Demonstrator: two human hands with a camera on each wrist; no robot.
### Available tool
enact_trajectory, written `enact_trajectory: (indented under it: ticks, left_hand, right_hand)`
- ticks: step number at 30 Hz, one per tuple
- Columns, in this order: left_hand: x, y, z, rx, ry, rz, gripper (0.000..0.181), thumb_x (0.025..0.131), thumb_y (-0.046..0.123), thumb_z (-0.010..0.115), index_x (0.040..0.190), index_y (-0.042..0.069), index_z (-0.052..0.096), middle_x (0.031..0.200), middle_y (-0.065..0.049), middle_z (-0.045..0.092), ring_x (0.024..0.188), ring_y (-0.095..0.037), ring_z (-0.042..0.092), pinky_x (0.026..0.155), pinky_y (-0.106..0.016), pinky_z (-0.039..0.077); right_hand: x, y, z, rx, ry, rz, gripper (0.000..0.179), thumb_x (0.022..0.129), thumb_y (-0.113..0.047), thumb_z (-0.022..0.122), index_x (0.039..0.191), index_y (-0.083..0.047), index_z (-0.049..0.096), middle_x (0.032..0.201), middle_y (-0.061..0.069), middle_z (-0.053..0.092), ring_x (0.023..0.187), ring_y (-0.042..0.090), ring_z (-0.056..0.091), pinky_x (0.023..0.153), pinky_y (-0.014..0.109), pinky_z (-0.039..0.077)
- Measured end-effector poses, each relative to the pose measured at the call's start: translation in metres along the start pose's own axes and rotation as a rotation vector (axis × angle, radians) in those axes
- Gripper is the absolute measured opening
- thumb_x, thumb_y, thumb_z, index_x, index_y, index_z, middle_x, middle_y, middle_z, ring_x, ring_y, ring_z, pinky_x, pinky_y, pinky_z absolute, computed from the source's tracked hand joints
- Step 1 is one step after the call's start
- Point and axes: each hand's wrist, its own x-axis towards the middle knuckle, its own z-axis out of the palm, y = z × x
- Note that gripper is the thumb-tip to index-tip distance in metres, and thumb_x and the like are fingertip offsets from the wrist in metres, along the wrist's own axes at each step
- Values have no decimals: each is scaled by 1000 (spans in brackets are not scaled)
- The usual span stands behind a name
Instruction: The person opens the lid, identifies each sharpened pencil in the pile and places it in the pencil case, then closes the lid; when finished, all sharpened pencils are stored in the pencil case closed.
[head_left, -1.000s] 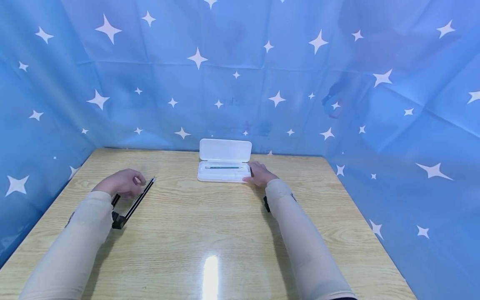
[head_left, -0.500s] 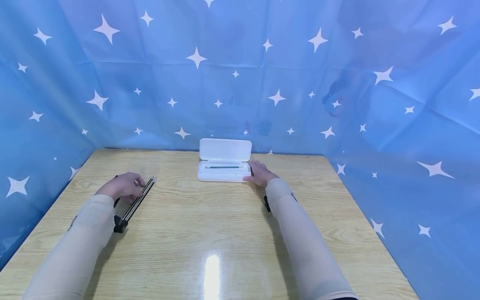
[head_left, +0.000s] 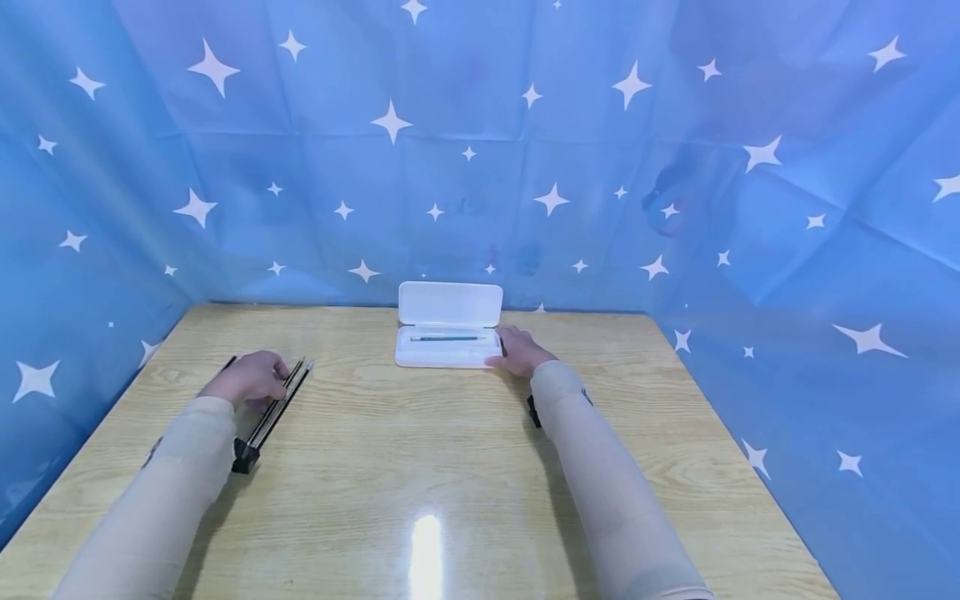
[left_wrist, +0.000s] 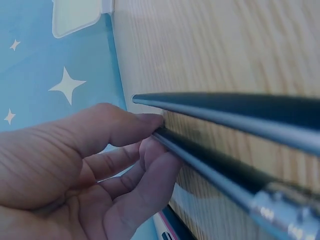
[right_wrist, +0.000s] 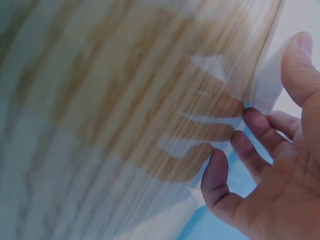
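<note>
Two slim dark pencils lie side by side at the left of the table. My left hand (head_left: 251, 379) pinches one dark pencil (left_wrist: 215, 167) between thumb and fingertips; a metal band shows on its near end. Parallel to it, apart from my fingers, runs the second dark pencil (left_wrist: 225, 110). At the table's back stands a white pencil case (head_left: 408, 357) with its lid (head_left: 450, 304) raised and a teal pencil (head_left: 446, 338) inside. Beside the case's right end rests my right hand (head_left: 521, 352), thumb at the front corner, fingers spread and loosely bent near the tabletop.
A wooden table (head_left: 450, 450) carries everything. Blue cloth with white stars (head_left: 480, 167) hangs behind and at both sides. Beyond my left hand, part of another dark object with a pink edge (left_wrist: 172, 227) shows. Black camera mounts sit at both wrists.
My left hand has shifted slightly right and nearer, and its fingers have come together on the pencil. Both dark pencils now show beside it. The right hand and case stay put.
</note>
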Motion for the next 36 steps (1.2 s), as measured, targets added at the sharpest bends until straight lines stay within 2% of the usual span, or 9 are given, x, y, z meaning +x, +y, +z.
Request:
enact_trajectory:
  ticks: [5,10,14,20,24,27,31,36]
  left_hand:
    - [-1,3,-3,17,-27,23,34,80,-3,65,111,-8,53,96,-17,58,72,-25,62,63,-36,56]
    - [-1,3,-4,38,-56,37,36,80,-2,65,113,-7,52,102,-20,57,73,-26,62,64,-37,56]
    - [-2,3,-7,11,-41,72,37,80,-2,64,115,-8,51,104,-20,57,73,-24,58,64,-37,53]
    - [3,9,-13,-37,-35,110,31,89,0,63,116,-5,49,93,-11,53,63,-18,48,62,-36,48]
    - [7,14,-14,-70,-34,137,35,91,0,62,123,-7,47,93,-10,52,59,-14,42,60,-35,46]
    - [8,18,-15,-78,-23,170,38,91,-2,62,125,-7,47,94,-10,51,56,-14,40,56,-32,43]
    - [9,26,-16,-65,3,246,36,91,-3,63,124,-6,50,96,-11,52,61,-15,44,53,-29,42]
    - [12,33,-15,-23,37,340,33,89,-6,63,120,-3,54,95,-11,55,74,-20,52,56,-30,45]
  right_hand:
    - [0,1,2,7,7,12,73,103,-42,59,159,-9,27,155,15,36,146,34,29,119,50,27]
    - [-3,1,2,14,-9,8,74,103,-41,58,160,-7,25,157,16,34,147,36,28,120,51,26]
    - [-4,-1,-1,-4,-7,-3,76,103,-43,58,160,-7,23,159,17,32,149,36,25,120,51,25]
    - [-3,-2,-2,1,-2,-11,76,102,-43,60,159,-7,26,156,18,35,146,37,29,119,52,26]
    - [-4,-3,-2,0,-2,-5,75,102,-43,59,159,-7,26,156,17,35,146,37,28,119,52,27]
    - [-5,-3,-2,7,-6,0,75,103,-42,58,160,-7,25,157,17,34,147,36,28,120,51,26]
    - [-5,-4,-2,4,-7,2,75,103,-42,58,160,-7,24,157,17,34,148,36,27,120,51,26]
    - [-5,-4,-1,-13,-10,6,76,103,-43,57,161,-7,23,158,17,33,148,36,26,120,50,25]
